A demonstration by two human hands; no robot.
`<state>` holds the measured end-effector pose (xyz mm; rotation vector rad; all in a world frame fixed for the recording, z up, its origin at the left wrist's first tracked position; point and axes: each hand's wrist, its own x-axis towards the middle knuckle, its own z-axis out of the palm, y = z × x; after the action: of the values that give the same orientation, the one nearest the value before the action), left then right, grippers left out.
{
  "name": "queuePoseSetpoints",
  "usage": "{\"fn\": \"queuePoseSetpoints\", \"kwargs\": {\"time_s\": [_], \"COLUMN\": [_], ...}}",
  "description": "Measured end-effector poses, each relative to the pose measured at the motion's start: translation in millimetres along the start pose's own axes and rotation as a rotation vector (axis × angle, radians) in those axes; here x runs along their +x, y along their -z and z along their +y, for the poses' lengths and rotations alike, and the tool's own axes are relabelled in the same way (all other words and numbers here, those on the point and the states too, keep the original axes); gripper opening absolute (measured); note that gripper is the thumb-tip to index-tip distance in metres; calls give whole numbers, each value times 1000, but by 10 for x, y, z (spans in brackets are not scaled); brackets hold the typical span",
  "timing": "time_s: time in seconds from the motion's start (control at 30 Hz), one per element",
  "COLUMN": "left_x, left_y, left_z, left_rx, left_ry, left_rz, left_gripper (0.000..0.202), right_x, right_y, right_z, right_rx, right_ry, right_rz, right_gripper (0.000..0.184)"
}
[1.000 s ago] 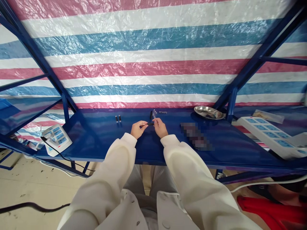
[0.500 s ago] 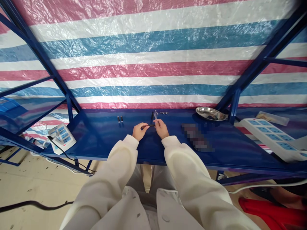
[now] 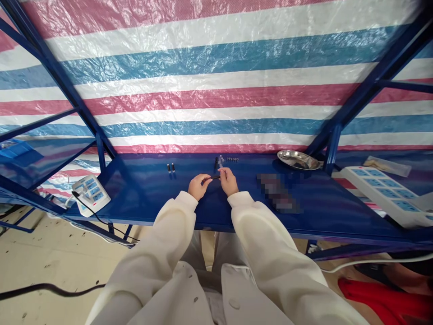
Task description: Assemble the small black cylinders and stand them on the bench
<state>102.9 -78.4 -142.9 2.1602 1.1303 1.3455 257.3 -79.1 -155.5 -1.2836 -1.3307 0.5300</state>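
My left hand [image 3: 199, 185] and my right hand [image 3: 228, 180] are close together above the blue shelf [image 3: 152, 198]. Between them they pinch a thin dark rod-like part [image 3: 213, 178], one hand on each end. Both hands have their fingers curled. Just beyond the hands stand a few small dark and clear parts [image 3: 218, 161] and a short row of tiny pieces [image 3: 232, 159]. Two small dark cylinders [image 3: 171, 168] stand upright to the left. White sleeves cover both of my arms.
A metal dish [image 3: 297, 160] sits at the back right by a blue upright. White power strips lie at the left [image 3: 90, 195] and right [image 3: 382, 192] ends. A blurred dark object [image 3: 277, 193] lies right of my hands. Striped tarpaulin hangs behind.
The view has drifted slightly, so everything sits a little further right in the picture. My hands stay together on the thin dark part.
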Motion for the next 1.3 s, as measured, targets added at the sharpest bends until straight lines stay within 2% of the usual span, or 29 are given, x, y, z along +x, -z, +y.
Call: {"fn": "queuePoseSetpoints", "kwargs": {"time_s": [0.3,0.53,0.63,0.7,0.8,0.87,0.97,1.1,1.2,1.3], "left_x": [1,15,58,157,442,688,1017,1204,1201,1185], "left_y": [-24,61,217,403,775,1020,1261,1306,1250,1213], "left_z": [0,99,172,216,277,312,322,205,55,-74], "left_rx": [-4,54,152,232,420,575,826,919,927,912], "left_ry": [-30,-22,-79,-125,-149,-141,-98,-90,-77,-36], "left_rz": [3,-34,-88,-144,-202,-286,-430,-536,-594,-597], "left_gripper": [17,14,15,16,17,16,12,6,8,8], "right_x": [-10,-6,-5,-4,-4,-3,-3,-7,-14,-19], "right_y": [61,53,52,55,63,68,71,73,75,81], "right_z": [-17,-28,-25,-30,-49,-66,-87,-98,-100,-100], "right_rx": [-163,-55,-31,-39,-64,-76,-85,-78,-88,-106], "right_ry": [54,11,4,-5,-33,-41,-35,-22,-12,-9], "right_rz": [-13,-44,-41,-32,-28,-37,-53,-71,-79,-87], "right_gripper": [39,43,43,43,43,43,43,42,40,38]}}
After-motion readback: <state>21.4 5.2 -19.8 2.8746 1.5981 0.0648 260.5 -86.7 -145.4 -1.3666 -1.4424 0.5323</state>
